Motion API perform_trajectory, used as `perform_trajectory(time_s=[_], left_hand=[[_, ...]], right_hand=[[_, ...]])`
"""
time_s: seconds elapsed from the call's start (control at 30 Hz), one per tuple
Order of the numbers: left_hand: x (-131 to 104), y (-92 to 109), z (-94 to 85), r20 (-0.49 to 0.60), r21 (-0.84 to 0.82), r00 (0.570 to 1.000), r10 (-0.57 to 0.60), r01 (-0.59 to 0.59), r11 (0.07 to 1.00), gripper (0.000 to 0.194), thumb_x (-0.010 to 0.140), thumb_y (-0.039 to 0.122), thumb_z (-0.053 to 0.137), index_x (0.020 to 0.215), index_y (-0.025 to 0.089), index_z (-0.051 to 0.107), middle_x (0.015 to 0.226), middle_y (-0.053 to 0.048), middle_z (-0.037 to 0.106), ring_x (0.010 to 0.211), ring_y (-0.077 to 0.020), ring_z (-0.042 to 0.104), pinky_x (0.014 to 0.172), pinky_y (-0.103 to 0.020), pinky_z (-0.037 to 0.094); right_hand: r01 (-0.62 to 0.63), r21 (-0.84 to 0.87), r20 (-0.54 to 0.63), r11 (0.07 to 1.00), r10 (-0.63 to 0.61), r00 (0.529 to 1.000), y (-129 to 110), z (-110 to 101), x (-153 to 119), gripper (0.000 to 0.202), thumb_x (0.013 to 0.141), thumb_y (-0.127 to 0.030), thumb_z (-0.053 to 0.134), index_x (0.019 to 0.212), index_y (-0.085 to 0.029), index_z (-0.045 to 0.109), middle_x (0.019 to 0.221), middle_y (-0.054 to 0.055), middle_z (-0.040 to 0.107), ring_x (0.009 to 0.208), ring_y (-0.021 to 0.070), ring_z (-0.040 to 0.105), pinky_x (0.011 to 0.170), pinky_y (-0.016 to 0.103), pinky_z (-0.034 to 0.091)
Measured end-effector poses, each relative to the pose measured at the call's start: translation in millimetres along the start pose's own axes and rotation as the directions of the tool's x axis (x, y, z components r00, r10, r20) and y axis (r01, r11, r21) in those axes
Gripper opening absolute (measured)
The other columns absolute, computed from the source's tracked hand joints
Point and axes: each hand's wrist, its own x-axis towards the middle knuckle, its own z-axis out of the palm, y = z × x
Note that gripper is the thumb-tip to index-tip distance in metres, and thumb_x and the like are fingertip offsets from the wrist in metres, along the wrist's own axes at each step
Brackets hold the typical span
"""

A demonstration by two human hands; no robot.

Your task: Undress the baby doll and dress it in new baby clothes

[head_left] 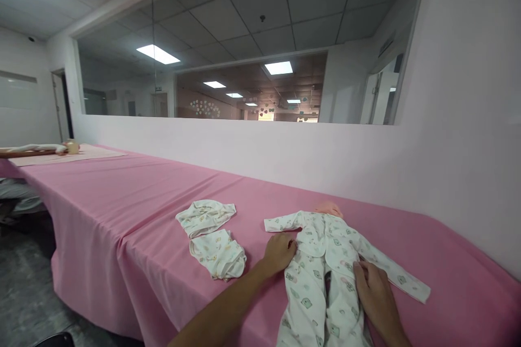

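Note:
A white printed baby top (331,234) and matching baby trousers (305,298) lie spread out, the top overlapping the trousers' waist. A peach-coloured rounded doll's head (329,209) shows at the neckline, mostly hidden by the cloth. My left hand (280,252) is closed at the top's left side, near its hem, its fingertips partly out of sight. On the other side, my right hand (375,290) pinches the cloth by the hem. Both sleeves stretch outward, the right one lying flat toward the table's edge.
Two folded white printed garments (205,217) (220,254) lie left of my left forearm. A pink cloth (163,190) covers the long table. Behind it stands a white wall with a wide window (252,87). At the far left, another person's arm (35,150) rests near a pale yellow container (72,146).

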Motion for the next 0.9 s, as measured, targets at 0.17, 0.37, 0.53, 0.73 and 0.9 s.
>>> perform_trajectory(time_s=[0.17, 0.37, 0.53, 0.73, 0.9], left_hand=[[-1.2, 1.9, -0.6, -0.01, 0.007, 1.0, -0.004, 0.004, 1.0, 0.026, 0.089, 0.022, 0.039, 0.07, 0.018, 0.057, 0.082, -0.005, 0.067, 0.078, -0.0179, 0.061, 0.065, -0.026, 0.035], [-1.9, 2.3, -0.8, 0.003, -0.008, 1.0, -0.013, 0.013, 1.0, 0.027, 0.09, 0.022, 0.039, 0.069, 0.019, 0.057, 0.077, -0.004, 0.065, 0.072, -0.0166, 0.058, 0.061, -0.026, 0.032], [-1.4, 1.7, 0.6, 0.01, -0.022, 1.0, -0.013, 0.014, 1.0, 0.026, 0.09, 0.021, 0.04, 0.07, 0.018, 0.057, 0.079, -0.004, 0.065, 0.075, -0.017, 0.059, 0.063, -0.025, 0.034], [-1.7, 2.1, 1.2, -0.003, -0.047, 1.0, 0.009, -0.01, 0.999, 0.028, 0.091, 0.023, 0.04, 0.07, 0.019, 0.057, 0.081, -0.005, 0.066, 0.077, -0.0175, 0.059, 0.066, -0.026, 0.037], [-1.8, 1.3, 1.9, -0.001, -0.031, 1.0, 0.03, -0.03, 0.999, 0.029, 0.092, 0.024, 0.039, 0.07, 0.019, 0.056, 0.081, -0.004, 0.066, 0.077, -0.0175, 0.059, 0.067, -0.026, 0.037]], right_hand=[[-0.018, 0.008, 0.016, 1.0, 0.018, 1.0, 0.7, 0.5, 1.1, 0.049, 0.085, -0.054, 0.036, 0.104, -0.016, 0.06, 0.121, 0.017, 0.056, 0.116, 0.0327, 0.05, 0.095, 0.046, 0.043], [-0.017, 0.031, 0.012, 0.999, 0.016, 1.0, 3.6, 2.6, 0.4, 0.048, 0.085, -0.054, 0.036, 0.103, -0.016, 0.06, 0.12, 0.016, 0.057, 0.115, 0.0316, 0.051, 0.093, 0.044, 0.043], [-0.009, 0.039, 0.001, 0.999, 0.009, 1.0, 2.2, 1.6, -1.3, 0.048, 0.084, -0.053, 0.037, 0.104, -0.016, 0.059, 0.117, 0.016, 0.058, 0.113, 0.0317, 0.051, 0.094, 0.045, 0.042], [-0.004, 0.06, -0.012, 0.998, 0.005, 1.0, -3.2, -0.6, -3.2, 0.044, 0.084, -0.052, 0.037, 0.099, -0.017, 0.059, 0.117, 0.017, 0.057, 0.115, 0.0312, 0.049, 0.097, 0.046, 0.04], [0.002, 0.059, -0.018, 0.998, -0.001, 1.0, -3.7, -0.5, -4.3, 0.045, 0.084, -0.053, 0.038, 0.099, -0.017, 0.06, 0.116, 0.016, 0.057, 0.114, 0.0314, 0.05, 0.096, 0.045, 0.041]])
